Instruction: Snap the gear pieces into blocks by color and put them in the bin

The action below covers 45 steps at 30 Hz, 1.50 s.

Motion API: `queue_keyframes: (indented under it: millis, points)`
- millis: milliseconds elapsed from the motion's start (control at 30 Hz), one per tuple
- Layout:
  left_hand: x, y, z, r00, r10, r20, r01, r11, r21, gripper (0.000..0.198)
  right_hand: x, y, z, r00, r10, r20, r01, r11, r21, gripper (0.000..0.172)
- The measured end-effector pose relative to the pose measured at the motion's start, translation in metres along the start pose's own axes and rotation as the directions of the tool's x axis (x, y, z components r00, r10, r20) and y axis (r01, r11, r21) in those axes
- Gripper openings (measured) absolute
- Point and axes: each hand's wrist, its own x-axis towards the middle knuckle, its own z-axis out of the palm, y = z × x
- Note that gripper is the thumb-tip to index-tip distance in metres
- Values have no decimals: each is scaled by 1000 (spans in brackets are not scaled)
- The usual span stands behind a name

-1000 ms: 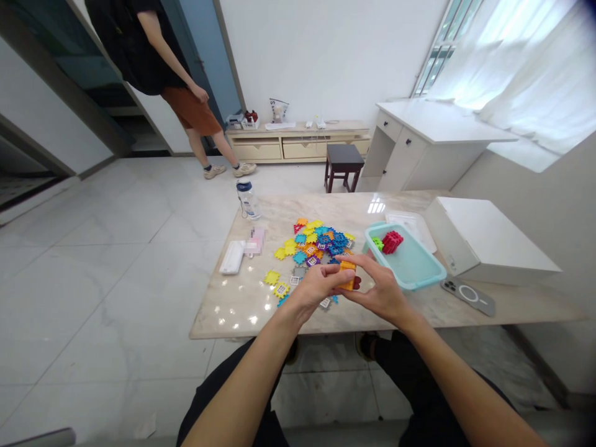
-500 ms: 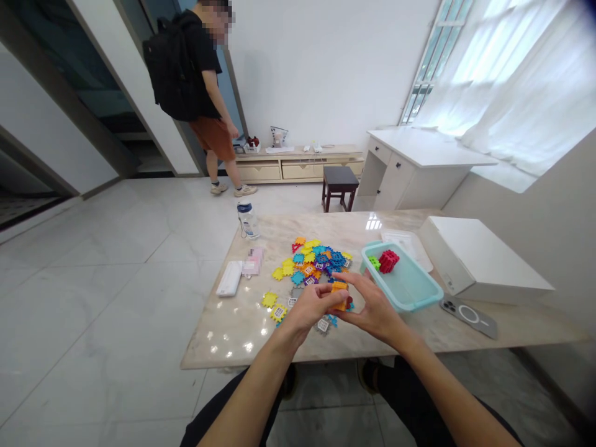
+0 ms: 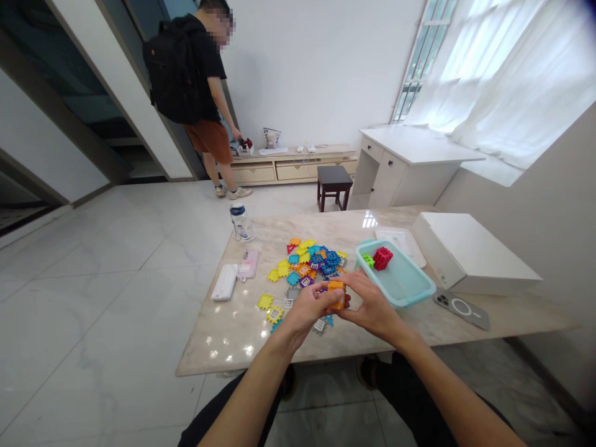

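Observation:
An orange stack of toy tiles is held between both hands above the near part of the table. My left hand grips it from the left, fingers closed on it. From the right, my right hand pinches the same stack with thumb and fingers. Just beyond the hands lies a loose pile of colourful notched tiles, yellow, blue, purple, orange and grey. A light blue tub stands to the right, holding a red tile block and green tiles.
On the table are a bottle, a white case, a pink packet, a phone and a white box. Beyond it are a stool and a person with a backpack.
The view has shifted slightly. My right hand's fingers have closed in around the orange stack, which both hands still hold. The person's hand now reaches the items on the low cabinet.

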Motion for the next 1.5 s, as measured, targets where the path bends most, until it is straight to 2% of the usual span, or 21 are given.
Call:
queue_keyframes:
  millis: [133,333,500,767,900,1033,1500]
  points:
    - [-1,0,0,1000,12,18,-12,999,34,78,-3,5,1,1000,13,-7,-13,1000,-13,49]
    - [-1,-3,-5,998,-35,51,24,980,198,70,-8,14,2,997,57,-61,-58,998,-20,51]
    - [-3,-3,-7,995,-42,94,15,963,267,65,-8,13,2,995,66,-72,-67,998,-9,47]
    - [-6,0,-8,991,-45,127,13,971,240,66,-11,15,6,994,61,-91,-64,998,-27,48]
    - [-6,0,-11,991,-40,126,15,980,197,65,-11,17,9,995,48,-83,-50,998,-26,50]
    - [-8,2,-12,995,-26,98,8,982,186,60,-8,15,10,997,41,-71,-43,999,-23,45]
    - [-5,-3,-19,996,23,82,-42,971,237,55,-5,9,10,998,39,-47,-40,999,-13,44]
